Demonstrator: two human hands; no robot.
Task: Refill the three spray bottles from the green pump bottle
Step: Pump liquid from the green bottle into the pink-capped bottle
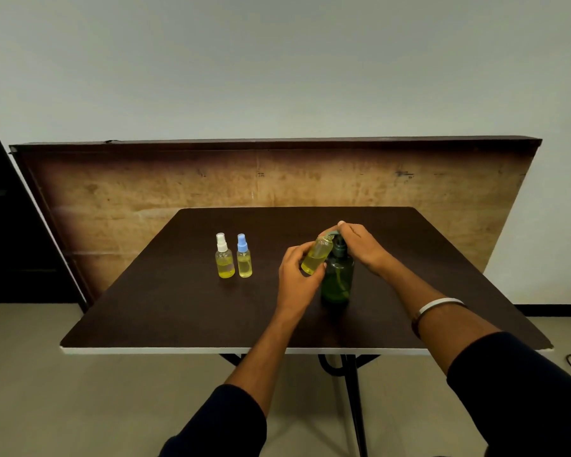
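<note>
Two capped spray bottles, white-topped [225,257] and blue-topped [244,257], stand upright side by side, left of centre on the counter [165,305], each partly filled with yellow liquid. The left hand [297,275] has its grip wrapped round the open bottle [317,254], tilted, mouth at the spout. The right hand [360,244] presses down on the pump bottle [337,278] head (grip curled over it). Risks: the mouth slipping off the spout would spill liquid onto the counter; a hard press could tip the pump bottle; overfilling is possible, as the fill level is hard to read.
</note>
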